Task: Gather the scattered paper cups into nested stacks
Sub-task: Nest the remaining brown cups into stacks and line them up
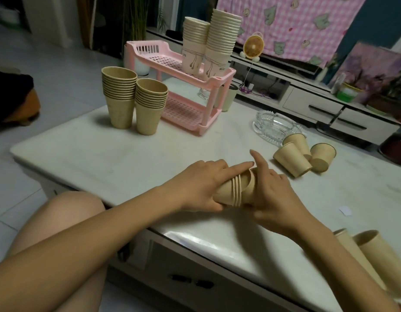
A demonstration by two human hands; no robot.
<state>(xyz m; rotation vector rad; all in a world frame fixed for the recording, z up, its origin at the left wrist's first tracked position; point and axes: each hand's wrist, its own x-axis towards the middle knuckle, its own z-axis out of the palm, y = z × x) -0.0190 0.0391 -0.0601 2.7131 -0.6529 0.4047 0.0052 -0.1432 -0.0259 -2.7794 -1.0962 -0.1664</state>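
My left hand [201, 185] grips a short nested stack of tan paper cups [231, 192], held sideways just above the table's front part. My right hand [273, 194] holds one more tan cup [251, 184] whose base sits inside the stack's open end. Three loose tan cups [294, 162] lie on their sides to the right. Two more tan cups [375, 255] lie at the lower right edge. Two upright tan stacks [120, 97], [151, 106] stand at the table's far left.
A pink two-tier rack [195, 70] stands at the back with two tall white cup stacks [219, 41] on its top shelf. A glass ashtray [276, 127] sits right of it. The white marble table [93, 154] ends close to my knee at lower left.
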